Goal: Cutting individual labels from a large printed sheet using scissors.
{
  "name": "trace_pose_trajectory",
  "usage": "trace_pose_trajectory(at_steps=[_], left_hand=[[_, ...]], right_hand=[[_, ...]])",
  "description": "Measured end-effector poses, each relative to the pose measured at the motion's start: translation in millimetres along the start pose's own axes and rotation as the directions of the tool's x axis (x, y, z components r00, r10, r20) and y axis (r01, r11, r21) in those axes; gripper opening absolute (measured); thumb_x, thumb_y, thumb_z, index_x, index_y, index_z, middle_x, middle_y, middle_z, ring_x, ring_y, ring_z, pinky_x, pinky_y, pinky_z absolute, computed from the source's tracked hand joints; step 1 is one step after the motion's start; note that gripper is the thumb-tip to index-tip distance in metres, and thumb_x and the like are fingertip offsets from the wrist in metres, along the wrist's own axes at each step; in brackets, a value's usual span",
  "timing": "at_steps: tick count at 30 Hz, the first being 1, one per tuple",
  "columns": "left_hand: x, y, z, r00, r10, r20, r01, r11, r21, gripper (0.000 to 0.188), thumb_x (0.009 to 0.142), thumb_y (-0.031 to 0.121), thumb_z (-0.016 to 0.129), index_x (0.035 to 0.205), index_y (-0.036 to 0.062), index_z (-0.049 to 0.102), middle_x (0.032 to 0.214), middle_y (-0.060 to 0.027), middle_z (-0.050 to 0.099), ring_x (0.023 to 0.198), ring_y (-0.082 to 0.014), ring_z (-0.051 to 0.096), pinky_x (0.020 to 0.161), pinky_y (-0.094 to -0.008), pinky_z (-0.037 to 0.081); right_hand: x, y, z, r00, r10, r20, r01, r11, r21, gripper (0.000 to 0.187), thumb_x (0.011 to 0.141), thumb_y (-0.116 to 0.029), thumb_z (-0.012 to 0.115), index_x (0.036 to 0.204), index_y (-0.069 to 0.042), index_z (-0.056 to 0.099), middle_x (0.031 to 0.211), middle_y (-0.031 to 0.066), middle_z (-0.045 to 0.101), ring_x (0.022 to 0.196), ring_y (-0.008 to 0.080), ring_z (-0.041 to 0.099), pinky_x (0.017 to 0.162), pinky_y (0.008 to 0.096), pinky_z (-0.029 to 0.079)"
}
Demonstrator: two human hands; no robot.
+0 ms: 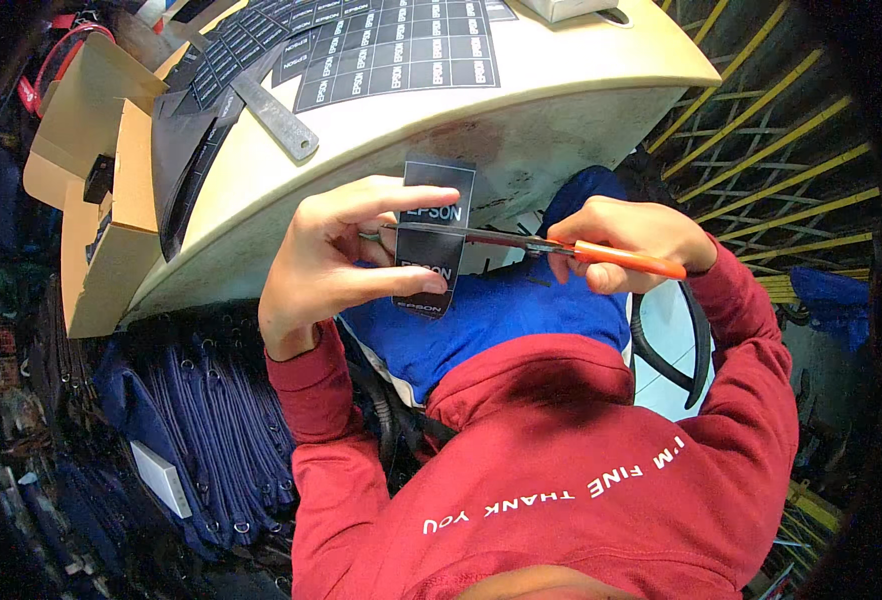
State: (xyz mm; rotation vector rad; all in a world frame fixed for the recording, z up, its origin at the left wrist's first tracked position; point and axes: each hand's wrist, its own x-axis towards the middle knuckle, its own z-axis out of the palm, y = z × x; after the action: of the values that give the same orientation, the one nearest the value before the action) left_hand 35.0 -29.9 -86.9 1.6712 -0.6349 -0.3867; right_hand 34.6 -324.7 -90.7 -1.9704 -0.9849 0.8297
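Note:
My left hand (306, 255) pinches a black strip of labels with white lettering (429, 252) between thumb and fingers. The strip stands upright over my lap, in front of the table edge. In my right hand (651, 230) is a pair of scissors with orange handles (643, 262). Its blades point left and lie across the strip, between two of the printed labels. From this angle I cannot tell how far the blades are closed.
On the curved pale table (551, 95) lie black label sheets (401, 60) and a grey metal bar (279, 120). A white box (571, 8) stands at the far edge. An open cardboard box (131, 220) and stacked navy fabric pieces (211, 430) are left; yellow metal lattice (761, 130) is right.

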Motion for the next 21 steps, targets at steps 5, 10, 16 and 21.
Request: trace_pose_trajectory(at_steps=[5,10,16,21], left_hand=[[0.6,1.4,-0.5,1.000,0.016,0.013,-0.017,0.999,0.038,0.059,0.059,-0.011,0.077,0.115,-0.0056,0.058,0.108,-0.0115,0.059,0.092,-0.0174,0.061,0.075,-0.0270,0.055],[0.6,1.4,0.1,0.998,0.052,0.032,-0.052,0.999,0.011,0.058,0.060,-0.011,0.076,0.115,-0.0055,0.058,0.107,-0.0116,0.059,0.093,-0.0174,0.061,0.073,-0.0261,0.055],[-0.2,-0.3,-0.2,1.000,0.013,0.013,-0.013,0.999,0.037,0.057,0.061,-0.012,0.075,0.115,-0.0052,0.058,0.108,-0.0113,0.059,0.093,-0.0174,0.061,0.075,-0.0271,0.055],[0.5,1.3,0.9,1.000,0.016,0.014,-0.016,1.000,-0.009,0.058,0.060,-0.011,0.076,0.115,-0.0050,0.058,0.109,-0.0117,0.059,0.094,-0.0182,0.062,0.074,-0.0273,0.055]], right_hand=[[1.1,-0.7,-0.4,1.000,-0.030,-0.009,0.030,1.000,0.007,0.061,0.088,-0.056,0.046,0.068,0.002,0.046,0.055,0.0155,0.045,0.051,0.0301,0.047,0.051,0.0411,0.039],[1.8,-0.4,-0.8,0.993,0.117,0.020,-0.117,0.993,-0.006,0.083,0.073,-0.080,0.040,0.081,0.001,0.058,0.058,0.0081,0.052,0.054,0.0211,0.053,0.050,0.0336,0.040],[0.2,-6.5,-1.9,0.999,0.039,0.019,-0.039,0.999,-0.029,0.057,0.088,-0.052,0.047,0.070,0.002,0.047,0.057,0.0161,0.047,0.053,0.0302,0.048,0.052,0.0411,0.039],[-0.2,-7.8,-2.0,0.999,0.038,0.008,-0.038,0.999,-0.024,0.054,0.088,-0.049,0.049,0.070,0.002,0.047,0.057,0.0165,0.048,0.053,0.0306,0.048,0.052,0.0410,0.039]])
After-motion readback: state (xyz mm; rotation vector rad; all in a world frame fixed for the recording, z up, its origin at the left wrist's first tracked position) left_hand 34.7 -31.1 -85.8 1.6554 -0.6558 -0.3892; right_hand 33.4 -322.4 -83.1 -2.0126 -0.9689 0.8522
